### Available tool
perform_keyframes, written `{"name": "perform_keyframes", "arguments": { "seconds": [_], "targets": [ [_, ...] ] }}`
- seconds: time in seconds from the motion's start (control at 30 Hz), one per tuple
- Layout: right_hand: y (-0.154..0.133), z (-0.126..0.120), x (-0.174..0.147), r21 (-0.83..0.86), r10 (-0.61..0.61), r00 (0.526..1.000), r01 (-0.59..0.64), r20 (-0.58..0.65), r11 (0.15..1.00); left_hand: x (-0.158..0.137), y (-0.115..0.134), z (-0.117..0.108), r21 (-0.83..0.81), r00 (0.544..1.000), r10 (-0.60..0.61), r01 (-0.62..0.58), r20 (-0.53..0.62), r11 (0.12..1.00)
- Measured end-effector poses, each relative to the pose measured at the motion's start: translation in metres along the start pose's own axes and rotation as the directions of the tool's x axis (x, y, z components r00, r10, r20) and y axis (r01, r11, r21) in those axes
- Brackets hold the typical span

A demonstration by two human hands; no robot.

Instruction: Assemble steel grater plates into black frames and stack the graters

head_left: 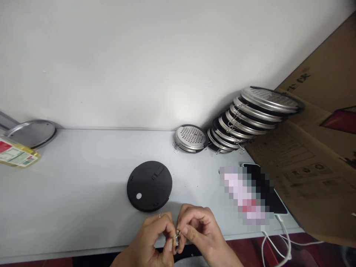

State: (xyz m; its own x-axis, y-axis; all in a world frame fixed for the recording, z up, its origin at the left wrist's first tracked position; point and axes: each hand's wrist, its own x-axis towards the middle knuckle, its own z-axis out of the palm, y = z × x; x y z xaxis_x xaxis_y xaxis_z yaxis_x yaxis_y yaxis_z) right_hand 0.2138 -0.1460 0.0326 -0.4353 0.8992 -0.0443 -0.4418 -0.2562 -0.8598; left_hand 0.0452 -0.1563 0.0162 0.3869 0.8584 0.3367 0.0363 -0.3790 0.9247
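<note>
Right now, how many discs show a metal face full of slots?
2: a slotted disc near the wall, and another slotted disc topping the tall stack beside the cardboard box. More may be hidden within the stack.

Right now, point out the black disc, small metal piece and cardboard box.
Black disc (148, 188): head view, middle of upper face.
Small metal piece (177, 237): head view, its exposed middle.
Cardboard box (306, 152): head view, side panel.

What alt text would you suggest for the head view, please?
A left hand and right hand pinch a small metallic piece at the edge of a grey table, near a black disc; stacked metal-rimmed discs stand beside cardboard.
</note>
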Motion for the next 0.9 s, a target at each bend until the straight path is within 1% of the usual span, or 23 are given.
{"name": "perform_keyframes", "arguments": {
  "seconds": [0.1, 0.2, 0.33, 0.47, 0.57, 0.7, 0.8, 0.9],
  "targets": [
    [0.001, 0.0, 0.0, 0.004, -0.011, 1.0, 0.011, -0.007, 1.0, 0.002, -0.002, 0.002, -0.053, 0.999, -0.033, 0.034, 0.015, 0.998],
    [0.004, 0.0, 0.0, 0.004, 0.006, 1.0, -0.006, -0.014, 1.0, 0.003, -0.003, 0.004, -0.028, 0.999, -0.027, 0.028, 0.02, 0.999],
    [0.014, -0.003, -0.002, 0.076, 0.003, 1.0, -0.002, -0.017, 0.997, 0.003, -0.001, 0.001, 0.067, 1.0, 0.018, -0.018, 0.0, 0.998],
    [0.025, -0.004, -0.004, 0.16, -0.006, 1.0, 0.006, -0.004, 0.987, 0.004, 0.005, -0.001, 0.172, 0.995, 0.102, -0.1, -0.008, 0.98],
    [0.028, -0.003, -0.004, 0.185, 0.002, 1.0, -0.004, 0.013, 0.983, 0.005, 0.007, -0.001, 0.192, 0.99, 0.138, -0.135, -0.003, 0.972],
    [0.028, -0.004, -0.006, 0.22, 0.021, 0.999, -0.03, 0.041, 0.975, 0.005, 0.008, 0.0, 0.247, 0.983, 0.178, -0.164, -0.034, 0.955],
    [0.024, -0.006, -0.009, 0.205, 0.018, 1.0, -0.022, 0.022, 0.978, 0.004, 0.007, 0.0, 0.251, 0.989, 0.146, -0.137, -0.016, 0.958],
    [0.018, -0.005, -0.01, 0.138, 0.021, 1.0, -0.022, 0.006, 0.99, 0.003, 0.005, -0.004, 0.239, 0.991, 0.127, -0.116, -0.029, 0.964]
  ]
}}
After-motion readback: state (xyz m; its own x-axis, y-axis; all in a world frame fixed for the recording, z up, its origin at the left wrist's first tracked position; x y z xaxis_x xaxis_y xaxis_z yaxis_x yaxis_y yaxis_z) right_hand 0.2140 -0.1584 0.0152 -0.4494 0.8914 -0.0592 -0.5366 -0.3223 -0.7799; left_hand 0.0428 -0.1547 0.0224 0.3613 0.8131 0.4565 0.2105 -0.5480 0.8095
